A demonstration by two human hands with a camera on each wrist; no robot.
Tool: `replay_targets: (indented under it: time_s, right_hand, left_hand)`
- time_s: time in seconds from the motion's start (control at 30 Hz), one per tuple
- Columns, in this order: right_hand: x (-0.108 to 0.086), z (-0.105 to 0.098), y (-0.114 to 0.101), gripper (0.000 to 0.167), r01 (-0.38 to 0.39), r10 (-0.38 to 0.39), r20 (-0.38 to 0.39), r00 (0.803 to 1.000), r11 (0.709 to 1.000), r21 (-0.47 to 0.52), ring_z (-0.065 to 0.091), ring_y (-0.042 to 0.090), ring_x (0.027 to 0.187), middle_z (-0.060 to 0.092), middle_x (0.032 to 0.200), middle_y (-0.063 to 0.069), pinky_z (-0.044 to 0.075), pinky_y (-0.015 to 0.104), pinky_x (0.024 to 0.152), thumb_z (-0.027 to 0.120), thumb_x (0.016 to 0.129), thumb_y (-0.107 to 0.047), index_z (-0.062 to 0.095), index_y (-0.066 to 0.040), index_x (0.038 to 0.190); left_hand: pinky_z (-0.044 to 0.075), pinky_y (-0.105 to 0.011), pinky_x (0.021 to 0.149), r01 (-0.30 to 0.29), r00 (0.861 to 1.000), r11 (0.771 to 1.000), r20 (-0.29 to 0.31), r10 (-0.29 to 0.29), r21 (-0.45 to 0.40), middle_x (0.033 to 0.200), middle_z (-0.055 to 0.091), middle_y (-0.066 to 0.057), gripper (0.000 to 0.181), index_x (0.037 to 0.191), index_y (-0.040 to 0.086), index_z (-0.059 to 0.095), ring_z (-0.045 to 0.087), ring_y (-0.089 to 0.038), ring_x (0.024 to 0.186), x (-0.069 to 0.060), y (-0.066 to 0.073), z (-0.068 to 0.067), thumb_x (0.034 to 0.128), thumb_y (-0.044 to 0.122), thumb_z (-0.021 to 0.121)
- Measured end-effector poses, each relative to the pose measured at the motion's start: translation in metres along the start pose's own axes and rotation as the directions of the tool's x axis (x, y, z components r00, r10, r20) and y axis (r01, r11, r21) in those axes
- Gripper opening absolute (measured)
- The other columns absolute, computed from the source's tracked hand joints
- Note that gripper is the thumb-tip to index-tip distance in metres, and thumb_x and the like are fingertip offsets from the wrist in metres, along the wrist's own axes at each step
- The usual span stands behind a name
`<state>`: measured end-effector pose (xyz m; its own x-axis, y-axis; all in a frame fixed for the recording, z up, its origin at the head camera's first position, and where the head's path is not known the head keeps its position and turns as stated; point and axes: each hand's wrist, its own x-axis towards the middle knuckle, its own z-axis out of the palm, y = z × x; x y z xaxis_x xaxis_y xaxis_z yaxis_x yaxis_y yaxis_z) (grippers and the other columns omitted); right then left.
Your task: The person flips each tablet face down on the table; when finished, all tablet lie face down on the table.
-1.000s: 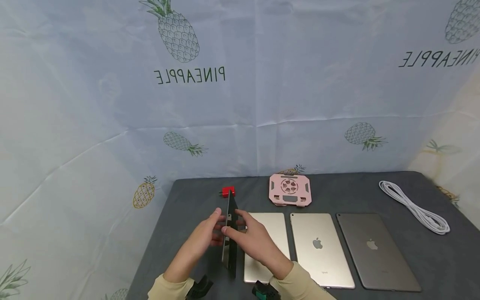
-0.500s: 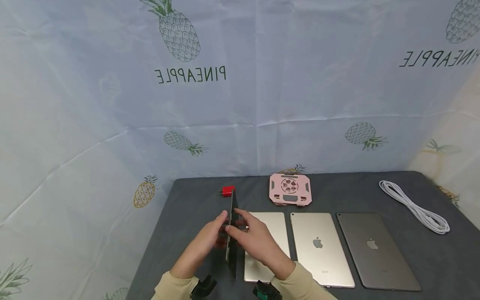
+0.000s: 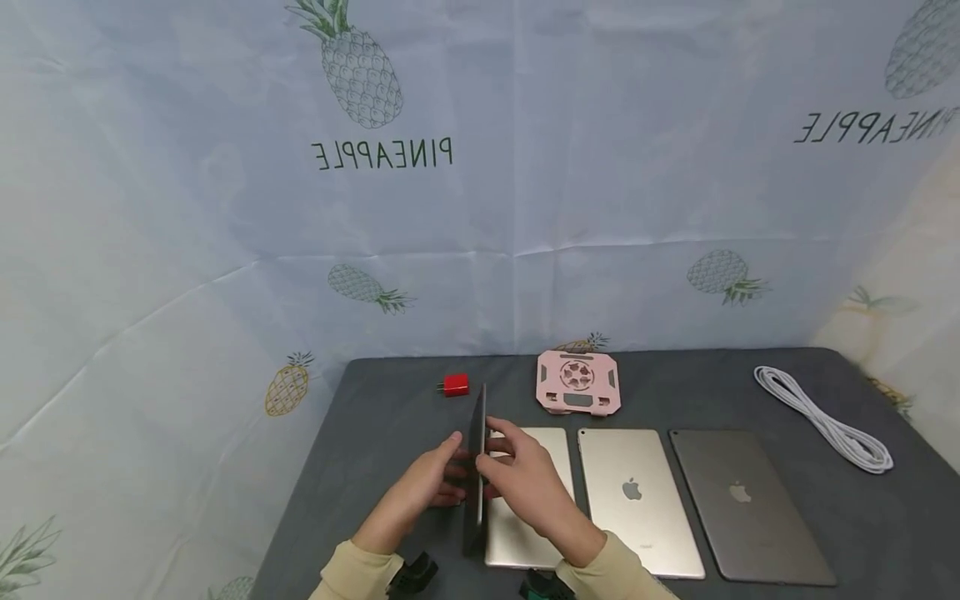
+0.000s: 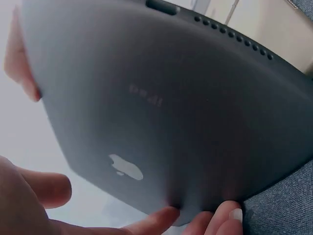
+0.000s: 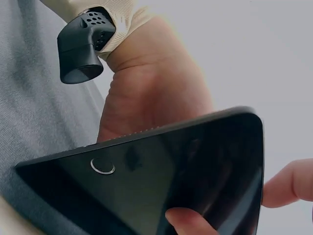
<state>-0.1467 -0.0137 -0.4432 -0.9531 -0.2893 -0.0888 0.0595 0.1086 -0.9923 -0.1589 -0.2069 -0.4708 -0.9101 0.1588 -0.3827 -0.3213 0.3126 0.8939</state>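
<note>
A dark grey tablet stands nearly on its edge between both hands. Its back, with an apple logo, faces the left hand in the left wrist view. My right hand holds it by the edge; in the right wrist view a right-hand finger touches the rim and another lies over the black screen. Extended fingers of my left hand touch the tablet's back low down, thumb apart from it. Beneath and right of the right hand lies a gold tablet, partly covered.
Another gold tablet and a grey tablet lie face down to the right. Behind them are a pink stand and a coiled white cable. A red plug adapter sits back left, before a pineapple-print curtain.
Both hands and the upright tablet have shifted a little to the right. The tablet has turned slightly, and the red adapter behind it now shows whole.
</note>
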Motion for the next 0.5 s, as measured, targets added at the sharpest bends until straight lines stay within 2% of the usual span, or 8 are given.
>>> replay_targets:
  time_s: [0.23,0.5]
  right_hand:
    - [-0.003,-0.005,0.006,0.067,0.016,-0.015,-0.029,0.999,0.999,0.047,0.076,0.035,0.119,0.068,0.143,0.028,0.068,0.041,0.078,0.063,0.099,-0.007,0.043,0.001,0.162]
    - [-0.002,-0.005,0.016,0.067,0.006,-0.003,-0.011,1.0,0.976,0.218,0.076,0.03,0.12,0.063,0.149,0.028,0.068,0.043,0.086,0.06,0.101,-0.005,0.038,0.003,0.164]
  left_hand:
    - [0.062,-0.054,0.095,0.034,0.999,0.999,-0.037,-0.034,0.015,0.136,0.065,-0.032,0.089,0.15,-0.012,0.052,0.073,-0.035,0.106,-0.003,-0.005,-0.006,0.1117,0.067,0.034]
    - [0.06,-0.057,0.099,0.061,0.991,0.998,-0.118,-0.058,0.02,0.142,0.059,-0.037,0.091,0.152,-0.016,0.046,0.069,-0.045,0.117,-0.009,-0.01,-0.017,0.1124,0.065,0.035]
